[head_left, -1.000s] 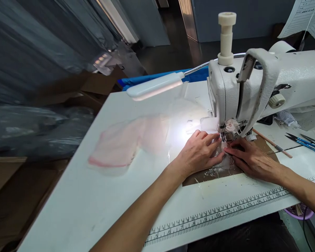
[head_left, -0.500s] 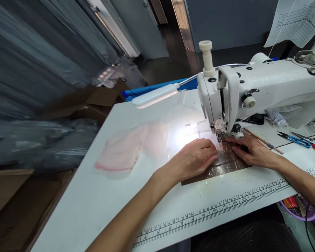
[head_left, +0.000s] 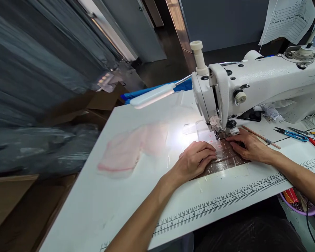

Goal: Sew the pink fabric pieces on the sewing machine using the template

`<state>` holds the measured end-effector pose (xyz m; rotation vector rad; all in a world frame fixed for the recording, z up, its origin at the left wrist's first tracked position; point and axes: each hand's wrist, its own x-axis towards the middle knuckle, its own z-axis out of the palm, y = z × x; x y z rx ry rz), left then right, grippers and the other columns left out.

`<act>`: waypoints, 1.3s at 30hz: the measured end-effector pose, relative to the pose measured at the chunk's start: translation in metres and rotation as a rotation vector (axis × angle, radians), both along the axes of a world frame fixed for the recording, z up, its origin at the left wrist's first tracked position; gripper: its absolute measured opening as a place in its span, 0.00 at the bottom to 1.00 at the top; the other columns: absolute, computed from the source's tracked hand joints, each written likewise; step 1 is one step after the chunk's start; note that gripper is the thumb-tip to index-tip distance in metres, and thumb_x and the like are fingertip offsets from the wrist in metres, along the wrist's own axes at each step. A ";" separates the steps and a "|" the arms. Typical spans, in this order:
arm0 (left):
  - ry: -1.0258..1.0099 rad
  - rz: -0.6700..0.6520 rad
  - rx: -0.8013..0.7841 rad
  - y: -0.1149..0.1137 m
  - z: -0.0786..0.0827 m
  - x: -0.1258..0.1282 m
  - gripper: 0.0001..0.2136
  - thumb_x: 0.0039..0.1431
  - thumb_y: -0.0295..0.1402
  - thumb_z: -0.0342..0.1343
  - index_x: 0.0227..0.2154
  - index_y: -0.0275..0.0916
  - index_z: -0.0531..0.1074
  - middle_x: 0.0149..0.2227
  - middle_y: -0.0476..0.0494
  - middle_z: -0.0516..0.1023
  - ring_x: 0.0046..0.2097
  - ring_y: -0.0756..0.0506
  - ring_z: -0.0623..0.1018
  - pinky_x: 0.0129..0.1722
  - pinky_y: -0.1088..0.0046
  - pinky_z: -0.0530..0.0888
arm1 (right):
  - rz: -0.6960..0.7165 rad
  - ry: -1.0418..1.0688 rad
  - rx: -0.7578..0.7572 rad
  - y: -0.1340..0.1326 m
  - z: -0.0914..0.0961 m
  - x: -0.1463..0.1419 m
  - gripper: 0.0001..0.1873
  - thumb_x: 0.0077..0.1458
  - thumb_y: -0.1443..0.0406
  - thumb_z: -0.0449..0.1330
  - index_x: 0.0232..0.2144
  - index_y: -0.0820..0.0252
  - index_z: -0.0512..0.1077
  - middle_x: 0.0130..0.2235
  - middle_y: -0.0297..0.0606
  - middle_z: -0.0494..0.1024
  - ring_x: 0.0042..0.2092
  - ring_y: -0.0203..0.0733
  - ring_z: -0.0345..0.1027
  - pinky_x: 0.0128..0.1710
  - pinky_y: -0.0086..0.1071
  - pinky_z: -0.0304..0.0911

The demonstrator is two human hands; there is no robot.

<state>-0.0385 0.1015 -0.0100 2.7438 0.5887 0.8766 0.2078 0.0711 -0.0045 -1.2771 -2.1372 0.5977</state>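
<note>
1. grey curtain [head_left: 28, 52] hangs at 10 o'clock, all bearings taken from the presser foot [head_left: 217, 134] of a white sewing machine [head_left: 254, 84]; shiny plastic [head_left: 31, 150] is heaped at 9 o'clock, at the scene's far edge.
2. a cardboard box [head_left: 102, 99] sits between 9 and 10 o'clock, just beyond the white table [head_left: 78, 206].
3. sheer pink-edged fabric [head_left: 128, 147] lies flat on the tabletop at 9 o'clock, well apart from both hands.
4. a slim lamp [head_left: 152, 96] at 10 o'clock casts a bright patch on the surface.
5. the person's left hand [head_left: 195, 159], at 8 o'clock, rests with fingers curled and close together, their tips at the edge of a translucent piece with pink spots [head_left: 207, 134]; whether they pinch it cannot be told.
6. that spotted piece lies at 9 o'clock, right beside the foot and partly over a brown sheet [head_left: 223, 166].
7. a pale rosette [head_left: 214, 121] adorns the machine head at 12 o'clock, just above the foot.
8. the right hand [head_left: 248, 145], at 4 o'clock, keeps thumb and forefinger slightly apart near the foot; any grip is unclear.
9. a pencil-like stick [head_left: 261, 137] and blue snips [head_left: 295, 134] lie at 3 o'clock.
10. printed paper [head_left: 288, 21] hangs at 1 o'clock; a purple basket [head_left: 295, 210] sits below the table between 4 and 5.
</note>
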 end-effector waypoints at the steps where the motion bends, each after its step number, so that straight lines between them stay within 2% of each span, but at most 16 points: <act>1: -0.011 0.006 0.021 0.000 0.001 0.000 0.09 0.68 0.29 0.51 0.35 0.37 0.75 0.37 0.43 0.80 0.37 0.48 0.79 0.36 0.66 0.77 | 0.000 -0.003 0.010 0.000 -0.001 0.000 0.17 0.63 0.66 0.51 0.47 0.64 0.77 0.39 0.42 0.76 0.36 0.38 0.70 0.37 0.33 0.67; 8: -0.080 0.026 0.032 -0.003 0.001 0.003 0.08 0.68 0.28 0.52 0.35 0.38 0.75 0.38 0.42 0.80 0.39 0.48 0.80 0.37 0.66 0.79 | -0.016 -0.069 0.067 -0.001 -0.006 -0.001 0.17 0.64 0.64 0.51 0.46 0.60 0.78 0.41 0.42 0.75 0.37 0.39 0.69 0.40 0.35 0.68; 12: -0.132 0.007 0.070 -0.003 -0.002 0.006 0.06 0.67 0.28 0.53 0.35 0.37 0.75 0.37 0.43 0.81 0.38 0.48 0.79 0.36 0.67 0.80 | -0.005 -0.078 0.089 -0.001 -0.008 -0.002 0.19 0.65 0.64 0.50 0.50 0.61 0.76 0.42 0.43 0.74 0.39 0.40 0.70 0.41 0.36 0.69; 19: -0.026 -0.014 0.090 -0.003 -0.004 0.005 0.08 0.67 0.29 0.53 0.34 0.38 0.76 0.37 0.44 0.82 0.36 0.48 0.79 0.34 0.66 0.77 | 0.062 -0.146 0.133 -0.003 -0.012 -0.002 0.20 0.65 0.65 0.51 0.56 0.58 0.72 0.47 0.47 0.71 0.45 0.44 0.70 0.48 0.42 0.71; 27: 0.002 -0.029 0.136 -0.001 -0.006 0.005 0.08 0.67 0.28 0.52 0.34 0.39 0.75 0.36 0.45 0.82 0.35 0.49 0.79 0.33 0.67 0.76 | 0.112 -0.237 0.227 -0.004 -0.019 -0.004 0.19 0.65 0.66 0.51 0.56 0.56 0.71 0.48 0.47 0.68 0.47 0.46 0.67 0.49 0.44 0.71; 34: 0.032 -0.072 0.135 -0.005 0.002 0.005 0.05 0.63 0.30 0.54 0.35 0.37 0.75 0.36 0.44 0.82 0.33 0.48 0.79 0.31 0.67 0.73 | 0.115 -0.230 0.236 -0.004 -0.017 -0.005 0.19 0.66 0.66 0.51 0.55 0.59 0.73 0.47 0.48 0.69 0.48 0.46 0.66 0.49 0.44 0.70; 39: 0.133 -0.087 0.124 -0.007 0.011 0.005 0.09 0.60 0.33 0.51 0.37 0.37 0.75 0.37 0.42 0.82 0.33 0.46 0.78 0.32 0.64 0.72 | 0.165 -0.202 0.227 -0.004 -0.016 -0.005 0.19 0.67 0.65 0.50 0.54 0.58 0.73 0.47 0.49 0.70 0.47 0.47 0.66 0.47 0.45 0.70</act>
